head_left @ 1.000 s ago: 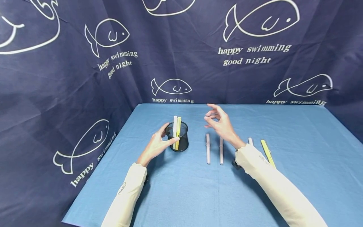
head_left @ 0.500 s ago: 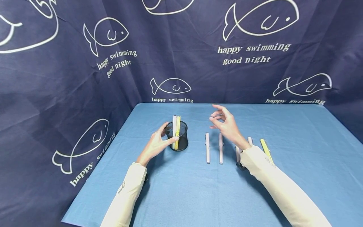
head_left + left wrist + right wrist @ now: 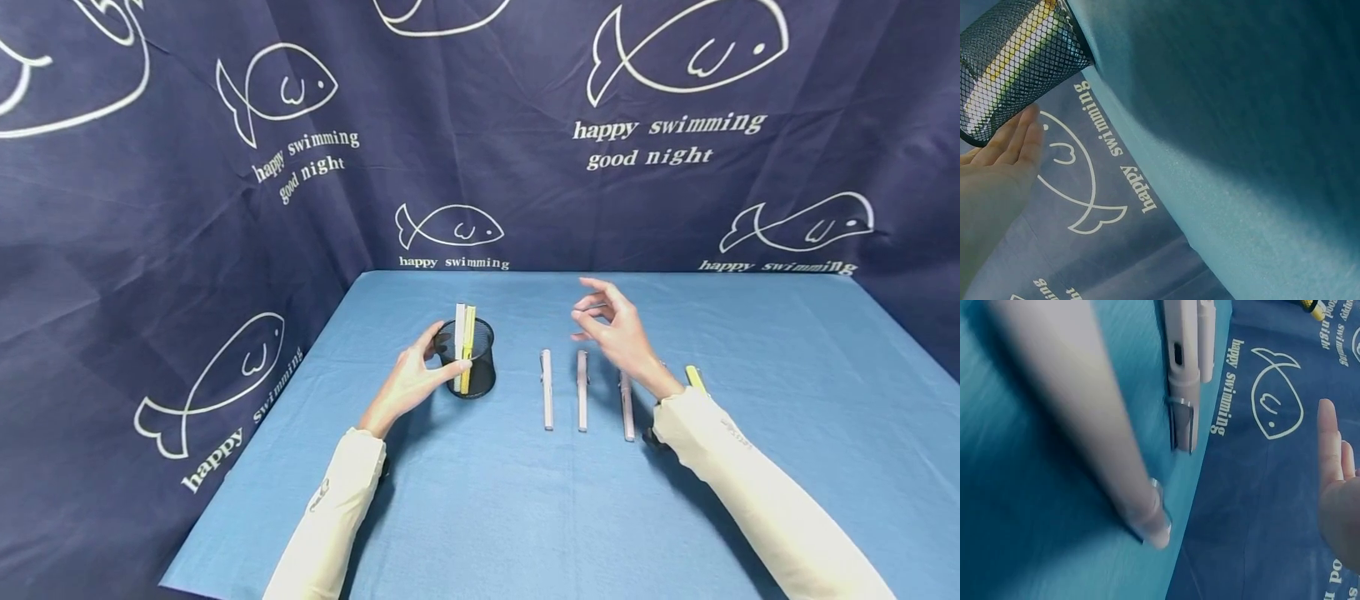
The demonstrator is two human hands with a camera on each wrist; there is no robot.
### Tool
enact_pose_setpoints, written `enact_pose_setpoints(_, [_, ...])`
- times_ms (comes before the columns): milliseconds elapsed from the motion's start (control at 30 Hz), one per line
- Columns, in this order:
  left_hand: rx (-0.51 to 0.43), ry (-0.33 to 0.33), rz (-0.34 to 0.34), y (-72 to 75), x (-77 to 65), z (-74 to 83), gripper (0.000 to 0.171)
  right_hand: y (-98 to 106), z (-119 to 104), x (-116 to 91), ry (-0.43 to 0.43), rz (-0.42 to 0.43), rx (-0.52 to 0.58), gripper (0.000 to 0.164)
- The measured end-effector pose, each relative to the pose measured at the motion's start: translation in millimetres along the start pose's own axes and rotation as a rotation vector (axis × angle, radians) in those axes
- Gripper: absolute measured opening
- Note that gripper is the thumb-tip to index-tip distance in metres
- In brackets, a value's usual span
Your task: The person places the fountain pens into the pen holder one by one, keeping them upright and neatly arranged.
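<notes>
Having shifted rightward, the right hand (image 3: 621, 335) held nothing, fingers loose. The left hand (image 3: 411, 379) gripped one cup (image 3: 484, 377) on the table (image 3: 480, 508), two pens (image 3: 460, 332) inside; beyond lay at least three pink pens (image 3: 547, 392), one yellow pen (image 3: 695, 378).

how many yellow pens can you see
2: one yellow pen in the black mesh cup, a second yellow pen on the table, partly behind the right sleeve. More could be hidden.
</notes>
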State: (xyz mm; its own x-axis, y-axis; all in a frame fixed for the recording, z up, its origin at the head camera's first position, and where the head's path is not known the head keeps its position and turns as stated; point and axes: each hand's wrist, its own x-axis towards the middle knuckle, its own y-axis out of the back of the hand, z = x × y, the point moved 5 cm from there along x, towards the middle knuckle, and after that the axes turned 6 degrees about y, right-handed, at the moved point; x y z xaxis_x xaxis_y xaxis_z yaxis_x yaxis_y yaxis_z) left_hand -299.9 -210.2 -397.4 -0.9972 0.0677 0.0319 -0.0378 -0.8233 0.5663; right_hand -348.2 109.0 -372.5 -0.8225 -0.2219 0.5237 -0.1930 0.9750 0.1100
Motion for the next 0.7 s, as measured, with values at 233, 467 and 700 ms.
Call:
enact_pose_setpoints(233, [-0.008,0.011,-0.003,0.8,0.2,-0.2,0.094,15,-4,-4,-0.009,0.033,-0.003,0.054])
enact_pose_setpoints(467, [-0.004,0.010,-0.005,0.8,-0.1,-0.1,0.095,26,-3,-10,-0.016,0.037,0.006,0.054])
enact_pose_setpoints(700, [-0.001,-0.004,-0.003,-0.7,0.2,-0.3,0.093,34,-3,-16,-0.015,0.047,0.011,0.054])
